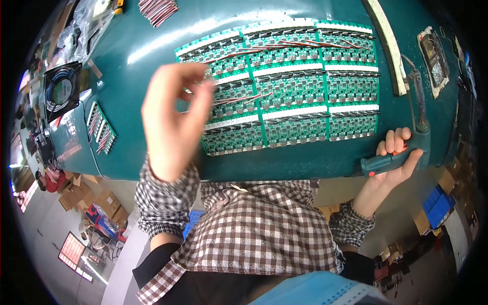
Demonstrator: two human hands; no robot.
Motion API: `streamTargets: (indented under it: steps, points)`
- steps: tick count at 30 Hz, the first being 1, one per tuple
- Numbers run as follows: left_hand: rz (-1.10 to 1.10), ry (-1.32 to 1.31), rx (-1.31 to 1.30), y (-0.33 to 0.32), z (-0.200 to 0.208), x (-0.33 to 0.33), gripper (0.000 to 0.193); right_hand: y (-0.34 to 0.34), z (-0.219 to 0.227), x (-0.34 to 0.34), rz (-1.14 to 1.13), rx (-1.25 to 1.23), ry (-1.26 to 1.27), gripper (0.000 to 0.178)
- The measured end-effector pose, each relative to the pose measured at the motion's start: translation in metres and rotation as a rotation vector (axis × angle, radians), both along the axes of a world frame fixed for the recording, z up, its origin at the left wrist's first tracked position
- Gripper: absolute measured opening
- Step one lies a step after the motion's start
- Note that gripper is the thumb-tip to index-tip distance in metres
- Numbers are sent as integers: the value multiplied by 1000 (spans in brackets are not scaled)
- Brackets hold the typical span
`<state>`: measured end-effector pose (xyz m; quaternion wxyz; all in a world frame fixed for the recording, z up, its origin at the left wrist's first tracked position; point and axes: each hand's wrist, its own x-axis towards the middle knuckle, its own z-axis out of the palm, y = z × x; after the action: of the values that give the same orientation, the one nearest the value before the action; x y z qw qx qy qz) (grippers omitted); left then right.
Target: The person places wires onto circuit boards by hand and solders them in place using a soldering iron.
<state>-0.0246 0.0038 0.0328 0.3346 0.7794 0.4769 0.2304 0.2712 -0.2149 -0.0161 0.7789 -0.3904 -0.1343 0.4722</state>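
Note:
My right hand grips a dark green soldering gun by its handle, fingers at the orange trigger. The gun's tip end points up and away, near the table's right side. Above the left edge of the green circuit board panels hovers my left hand. Its fingers are curled, with thumb and forefinger drawn together; anything pinched there is hidden or too small to name. Thin red, black and white wires lie across the upper rows of the panels. More such wires rest by my left fingertips.
A bundle of wires lies at the far side of the green table. On the left are a small board strip and a black fan. A pale bar and a worn metal tray lie at right.

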Motion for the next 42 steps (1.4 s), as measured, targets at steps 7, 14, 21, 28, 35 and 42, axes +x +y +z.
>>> streamTargets:
  steps: [7,14,21,28,35,42]
  points:
    - [58,148,274,71,-28,-22,19,2,-12,9,55,153,41,49]
    - [165,-5,270,75,-57,-27,14,3,-13,11,22,82,-6,46]
    - [251,-77,322,89,-60,-27,14,5,-13,6,24,119,50,40]
    - [136,35,361,124,-65,-22,15,10,-7,8,-7,82,46,38]
    - [115,81,425,126,-66,-22,14,9,-13,13,31,130,35,37]
    - [190,76,436,128,-68,-22,11,7,-14,14,11,119,-10,36]
